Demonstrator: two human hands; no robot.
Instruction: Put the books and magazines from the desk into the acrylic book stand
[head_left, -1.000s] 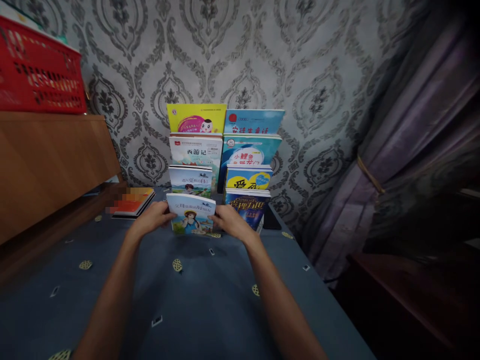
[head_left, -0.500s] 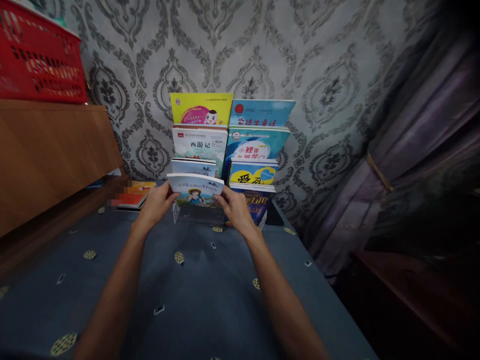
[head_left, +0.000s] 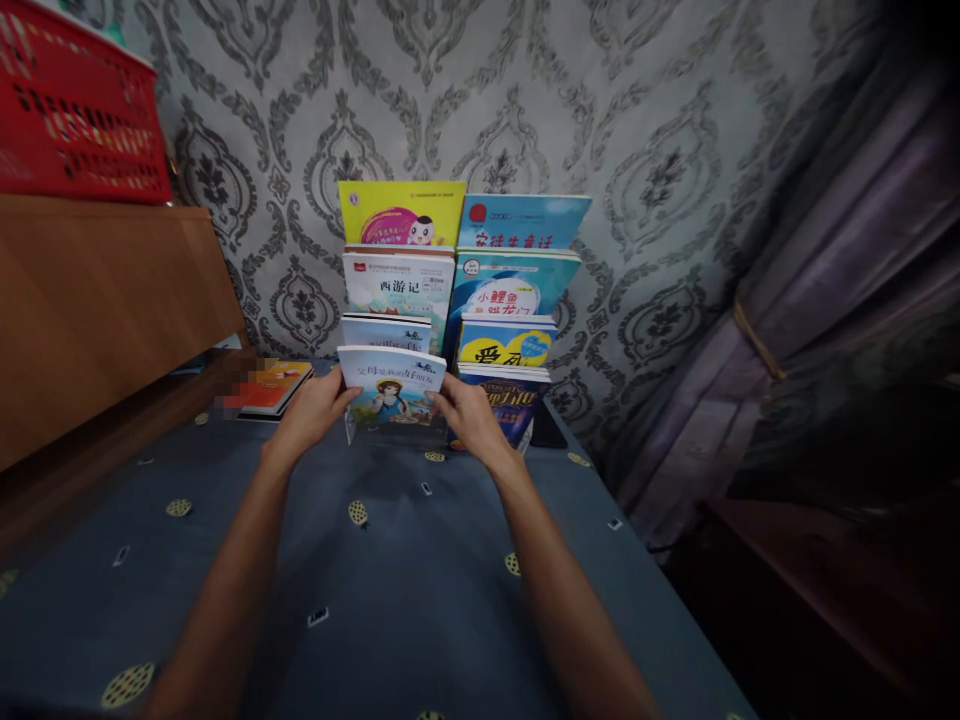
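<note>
Red plastic basket (head_left: pixel 82 115) with slotted sides sits far left on a brown wooden cabinet (head_left: pixel 97 310). Next along, a small stack of orange-covered books (head_left: pixel 277 385) lies on the table (head_left: pixel 405 560), which has a dark blue printed cloth (head_left: pixel 247 560). Then the left hand (head_left: pixel 309 408), fingers pinched on the left edge of a pale blue paperback (head_left: pixel 390 390) with a cartoon figure in a yellow hat. That book's roughly upright at the front of the left column, white book (head_left: pixel 400 290) and bright yellow book (head_left: pixel 401 205) stepping up behind it; can't tell if its bottom edge rests on anything. The right hand (head_left: pixel 469 412) has got the other edge, fingers closed on it too, beside a dark blue book (head_left: pixel 504 405) with gold lettering. Past that there's a flat black object (head_left: pixel 551 432), then a greyish purple curtain (head_left: pixel 694 420), tied back.
</note>
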